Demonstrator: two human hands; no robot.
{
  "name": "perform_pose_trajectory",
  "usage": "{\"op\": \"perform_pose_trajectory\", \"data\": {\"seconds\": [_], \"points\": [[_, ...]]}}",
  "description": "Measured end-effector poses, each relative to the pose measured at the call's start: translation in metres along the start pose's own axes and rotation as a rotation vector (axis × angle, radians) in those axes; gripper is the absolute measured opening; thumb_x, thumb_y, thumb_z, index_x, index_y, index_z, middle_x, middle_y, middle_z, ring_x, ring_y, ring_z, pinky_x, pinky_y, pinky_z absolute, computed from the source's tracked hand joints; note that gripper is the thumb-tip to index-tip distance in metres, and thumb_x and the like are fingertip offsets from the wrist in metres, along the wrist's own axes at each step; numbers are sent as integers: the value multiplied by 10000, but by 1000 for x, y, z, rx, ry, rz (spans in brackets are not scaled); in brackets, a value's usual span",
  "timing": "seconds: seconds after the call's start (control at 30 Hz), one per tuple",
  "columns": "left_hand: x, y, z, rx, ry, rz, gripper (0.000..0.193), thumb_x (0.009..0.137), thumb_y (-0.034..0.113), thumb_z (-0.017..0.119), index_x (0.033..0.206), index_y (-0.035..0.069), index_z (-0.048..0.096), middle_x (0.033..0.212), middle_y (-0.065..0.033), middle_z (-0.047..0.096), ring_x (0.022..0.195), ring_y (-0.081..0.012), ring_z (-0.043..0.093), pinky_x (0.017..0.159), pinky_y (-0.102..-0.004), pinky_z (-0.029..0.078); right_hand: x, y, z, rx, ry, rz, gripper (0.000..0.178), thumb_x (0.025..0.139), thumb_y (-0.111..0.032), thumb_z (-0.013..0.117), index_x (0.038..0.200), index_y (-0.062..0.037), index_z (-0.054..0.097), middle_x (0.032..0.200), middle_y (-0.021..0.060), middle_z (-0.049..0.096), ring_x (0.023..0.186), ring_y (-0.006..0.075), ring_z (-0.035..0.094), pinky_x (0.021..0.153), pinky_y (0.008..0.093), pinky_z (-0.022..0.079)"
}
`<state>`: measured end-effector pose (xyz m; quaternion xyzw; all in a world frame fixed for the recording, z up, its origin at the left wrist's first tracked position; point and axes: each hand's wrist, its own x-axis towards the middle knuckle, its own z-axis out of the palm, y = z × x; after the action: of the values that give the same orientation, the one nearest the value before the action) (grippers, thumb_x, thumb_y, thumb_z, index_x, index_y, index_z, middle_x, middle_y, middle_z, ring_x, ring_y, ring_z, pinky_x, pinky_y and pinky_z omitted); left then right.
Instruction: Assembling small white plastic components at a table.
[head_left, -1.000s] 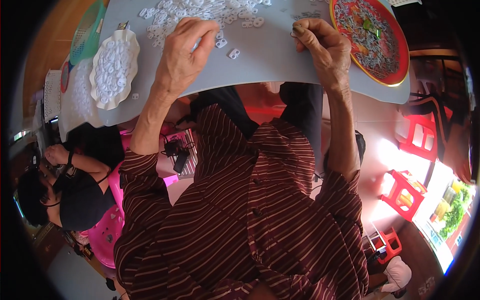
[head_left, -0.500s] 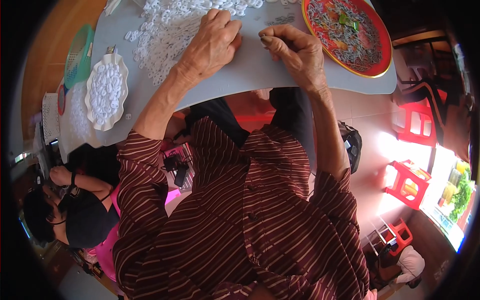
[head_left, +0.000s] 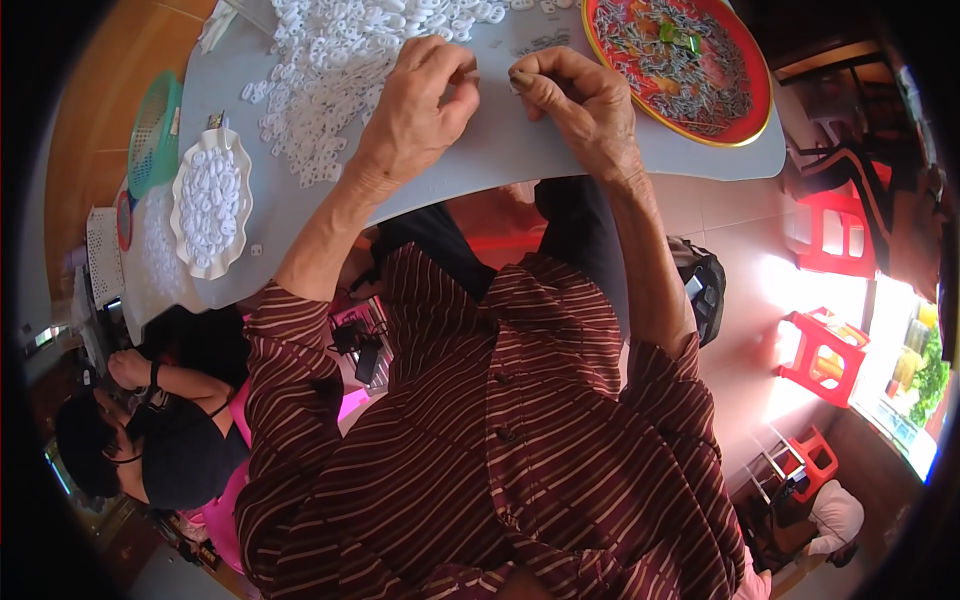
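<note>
My left hand [head_left: 420, 112] is held over the grey table [head_left: 470, 165], with its fingers curled in and its thumb against the index finger. Whatever lies between them is hidden. Close by on the right, my right hand [head_left: 588, 110] pinches thumb and index finger together on something tiny that I cannot make out. The two hands are apart. Beyond my left hand spreads a heap of small white plastic pieces [head_left: 335, 75] with holes. To the right of my right hand is a red round tray [head_left: 762, 95] full of thin grey metal pins [head_left: 690, 100], with a small green item on top.
A white wavy-edged dish [head_left: 185, 225] holds more white pieces at the left, beside a green basket [head_left: 150, 140]. A few grey pins [head_left: 545, 42] lie near the tray. Another person [head_left: 170, 430] sits at the left. Red stools [head_left: 825, 355] stand on the floor at the right.
My left hand has turned and lowered slightly, so its thumb shows more. My right hand keeps its pinch. The whole view has shifted a little.
</note>
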<state>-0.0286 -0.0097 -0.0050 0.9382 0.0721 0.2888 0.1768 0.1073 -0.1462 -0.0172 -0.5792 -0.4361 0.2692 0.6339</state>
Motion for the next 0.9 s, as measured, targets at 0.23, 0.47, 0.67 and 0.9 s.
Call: {"op": "perform_pose_trajectory", "data": {"seconds": [0.23, 0.47, 0.67, 0.9], "points": [[3, 12, 5, -618, 120, -368, 149, 820, 57, 638, 967, 45, 613, 847, -58, 635, 721, -146, 612, 634, -269, 485, 2, -4, 1, 274, 35, 54, 179, 906, -164, 600, 972, 2, 621, 839, 43, 649, 732, 102, 623, 646, 231, 508], [10, 21, 10, -357, 243, -50, 156, 833, 49, 626, 988, 43, 614, 767, -55, 618, 675, -150, 598, 640, -256, 485, 2, 0, -1, 370, 10, -23, 159, 902, -156, 605, 964, -12, 633, 875, 42, 659, 810, 96, 615, 683, 230, 507], [10, 31, -7, -517, -80, -463, 216, 900, 237, 561, 899, 26, 608, 720, -67, 614, 644, -107, 567, 595, -265, 458, 2, 6, 3, 348, 62, -96, 133, 880, -121, 631, 946, -6, 643, 873, 32, 655, 805, 82, 598, 720, 231, 507], [8, 20, 4, -992, -61, -586, 289, 925, 275, 520, 890, 10, 629, 684, -29, 600, 651, -80, 536, 627, -230, 428, 0, -2, 6, 277, 147, -80, 121, 870, -106, 641, 929, -2, 657, 833, 25, 645, 715, 70, 593, 676, 208, 498]]}}
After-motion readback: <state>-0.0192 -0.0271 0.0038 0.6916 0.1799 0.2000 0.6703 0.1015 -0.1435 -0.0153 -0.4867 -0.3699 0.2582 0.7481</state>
